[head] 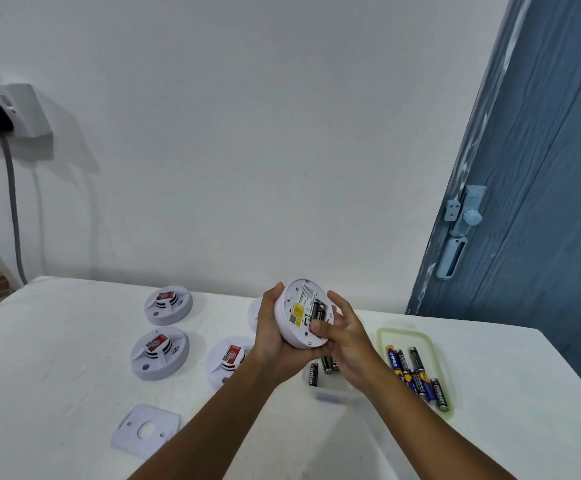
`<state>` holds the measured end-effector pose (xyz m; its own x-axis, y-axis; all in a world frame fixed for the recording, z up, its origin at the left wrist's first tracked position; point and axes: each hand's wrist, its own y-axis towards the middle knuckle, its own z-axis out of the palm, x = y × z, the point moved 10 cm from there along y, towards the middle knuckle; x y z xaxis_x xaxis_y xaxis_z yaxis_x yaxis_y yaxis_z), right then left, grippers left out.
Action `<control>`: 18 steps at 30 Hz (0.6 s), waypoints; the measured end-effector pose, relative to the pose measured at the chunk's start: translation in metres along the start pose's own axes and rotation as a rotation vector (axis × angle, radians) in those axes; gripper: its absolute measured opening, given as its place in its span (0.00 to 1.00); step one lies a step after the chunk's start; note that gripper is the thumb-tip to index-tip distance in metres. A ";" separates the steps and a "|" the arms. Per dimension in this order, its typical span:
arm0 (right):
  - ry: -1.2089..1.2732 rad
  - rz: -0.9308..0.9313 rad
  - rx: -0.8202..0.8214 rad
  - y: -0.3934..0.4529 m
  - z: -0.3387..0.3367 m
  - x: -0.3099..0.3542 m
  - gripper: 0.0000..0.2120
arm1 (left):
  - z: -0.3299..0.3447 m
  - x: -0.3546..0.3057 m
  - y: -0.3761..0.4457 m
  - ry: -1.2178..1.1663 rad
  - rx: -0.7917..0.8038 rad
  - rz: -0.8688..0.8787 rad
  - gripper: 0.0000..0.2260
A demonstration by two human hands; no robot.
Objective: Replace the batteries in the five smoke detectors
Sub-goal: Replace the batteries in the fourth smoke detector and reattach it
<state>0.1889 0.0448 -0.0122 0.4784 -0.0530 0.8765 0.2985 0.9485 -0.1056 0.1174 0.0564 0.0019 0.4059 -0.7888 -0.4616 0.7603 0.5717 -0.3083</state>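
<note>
- Smoke detector (302, 315), a white round unit, is held above the table (57, 358) with its back turned up toward the camera; its battery bay lies open with dark batteries (318, 310) seated inside.
- Left hand (275, 336) cups the detector from below and the side, fingers curled round its rim.
- Right hand (346, 336) wraps the opposite edge, with a fingertip (315, 328) pressed at the lower end of the bay, seemingly working a cell in or out.
- Judging by the hollow plastic shell, it should be light and stiff but smooth; the rim is the safe hold, away from the label and the bay's contacts.
- Loose batteries (322, 368) lie in a clear tray (334, 398) under the hands; a green-rimmed tray (382, 336) just to the right holds more cells.
- Three detectors (160, 353) sit face up to the left, with a mounting plate (145, 429) nearer the camera.
</note>
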 end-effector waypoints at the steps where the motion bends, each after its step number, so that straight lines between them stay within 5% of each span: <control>1: -0.015 -0.005 0.004 -0.001 0.000 0.001 0.43 | 0.000 0.001 -0.001 0.001 -0.002 0.003 0.27; 10: -0.290 -0.031 0.067 -0.020 0.005 0.018 0.23 | -0.005 0.005 -0.004 -0.003 -0.010 -0.003 0.26; 13: -0.218 0.003 -0.022 -0.024 -0.004 0.021 0.12 | -0.006 0.008 -0.010 0.002 -0.021 0.014 0.27; 18: -0.136 0.051 -0.088 -0.033 -0.017 0.024 0.10 | -0.014 0.012 -0.028 0.011 -0.075 0.045 0.31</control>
<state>0.2044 0.0068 0.0041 0.3807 0.0428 0.9237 0.3510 0.9175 -0.1872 0.0941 0.0342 -0.0072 0.4325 -0.7598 -0.4855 0.7014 0.6219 -0.3484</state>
